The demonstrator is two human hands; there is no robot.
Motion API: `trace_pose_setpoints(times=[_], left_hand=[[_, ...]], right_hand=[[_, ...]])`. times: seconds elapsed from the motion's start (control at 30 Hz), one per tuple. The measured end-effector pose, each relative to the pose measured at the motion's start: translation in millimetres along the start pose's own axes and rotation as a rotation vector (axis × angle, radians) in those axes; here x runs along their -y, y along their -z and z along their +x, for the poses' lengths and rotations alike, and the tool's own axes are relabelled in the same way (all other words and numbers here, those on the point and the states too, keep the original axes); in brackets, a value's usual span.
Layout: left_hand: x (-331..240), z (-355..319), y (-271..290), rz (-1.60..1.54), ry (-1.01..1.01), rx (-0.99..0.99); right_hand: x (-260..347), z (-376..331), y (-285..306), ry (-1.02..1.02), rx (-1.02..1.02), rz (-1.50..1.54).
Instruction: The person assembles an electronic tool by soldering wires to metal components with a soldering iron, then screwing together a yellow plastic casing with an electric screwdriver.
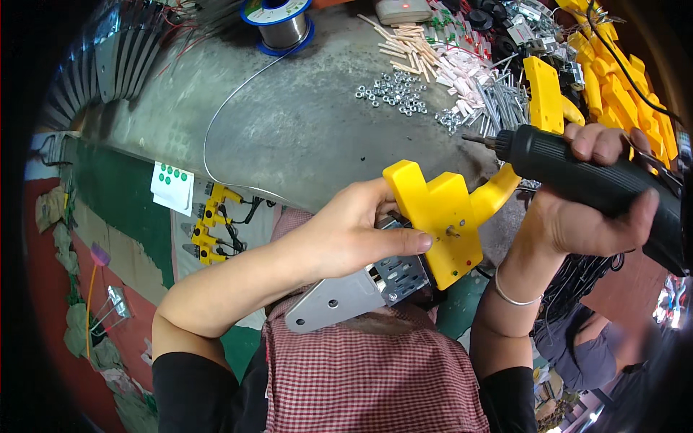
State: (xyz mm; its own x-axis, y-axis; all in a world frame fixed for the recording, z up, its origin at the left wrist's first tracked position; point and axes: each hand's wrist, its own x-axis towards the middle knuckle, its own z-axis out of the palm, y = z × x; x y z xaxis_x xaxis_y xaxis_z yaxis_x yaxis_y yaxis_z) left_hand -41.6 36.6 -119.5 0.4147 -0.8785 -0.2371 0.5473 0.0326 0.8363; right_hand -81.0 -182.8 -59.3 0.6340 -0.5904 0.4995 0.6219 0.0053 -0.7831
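Observation:
My left hand (354, 231) is closed around a yellow plastic tool housing (453, 231) with a curved handle, held above my lap. A slotted metal bracket (402, 268) and a flat grey metal plate (336, 302) extend from the housing toward my apron. Screw heads and small coloured dots show on its yellow face. My right hand (603, 209) grips a black electric screwdriver (559, 159), whose bit points left, apart from the housing. Against the fingers of that hand is a thin metal tool with a loop (653, 162); its kind is unclear.
On the grey worktable (303, 115) are a solder wire spool (281, 32), scattered nuts (393, 94), a pile of long screws (502, 105) and yellow housings (621, 86). Grey plates (108, 65) fan out at far left. Assembled yellow units (213, 224) lie lower left. A person (577, 346) is at right.

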Motion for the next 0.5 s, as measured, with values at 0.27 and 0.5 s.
trace_pose_setpoints(times=[0.27,0.5], left_hand=[[1.2,0.1,0.7,-0.007,0.013,0.011],[-0.7,0.2,2.0,0.039,0.021,0.013]], right_hand=[[-22.1,1.9,3.9,0.017,0.094,0.034],[-1.4,1.8,6.3,0.036,0.052,0.051]])
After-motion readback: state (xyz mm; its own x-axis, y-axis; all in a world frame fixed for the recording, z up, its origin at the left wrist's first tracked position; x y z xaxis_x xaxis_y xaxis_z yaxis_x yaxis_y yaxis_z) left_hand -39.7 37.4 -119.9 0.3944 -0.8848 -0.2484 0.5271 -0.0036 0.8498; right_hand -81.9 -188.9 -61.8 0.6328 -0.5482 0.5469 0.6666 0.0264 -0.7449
